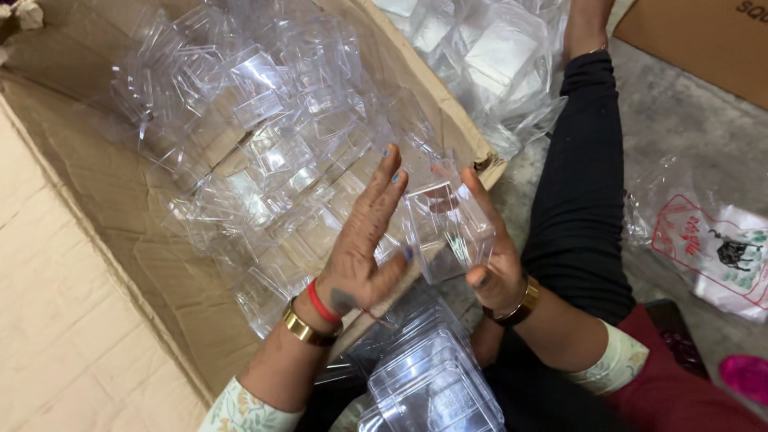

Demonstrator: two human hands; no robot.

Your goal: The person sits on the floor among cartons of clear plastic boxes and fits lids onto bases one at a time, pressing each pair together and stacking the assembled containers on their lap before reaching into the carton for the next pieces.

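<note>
Head view: left hand (364, 244) and right hand (488, 252) press a clear plastic box (448, 228) between them, flat palms on its two sides, fingers straight and close together, right thumb along the lower edge. Box held in the air just over the near right edge of a big open cardboard carton (104, 232); it looks empty. Carton is filled with a loose heap of clear plastic box pieces (264, 152), piled mostly toward its far and right side, bare cardboard showing at the left wall. Below the hands, a stack of clear plastic boxes (432, 384) sits nested in the lap, touching the carton's near corner. Beyond the carton's right edge, a plastic bag of more clear boxes (488, 56) lies on the floor. At far right, a printed plastic bag (712, 252) lies on the grey floor (680, 120), well apart from the hands. Another cardboard box (704, 40) sits at the top right corner.
</note>
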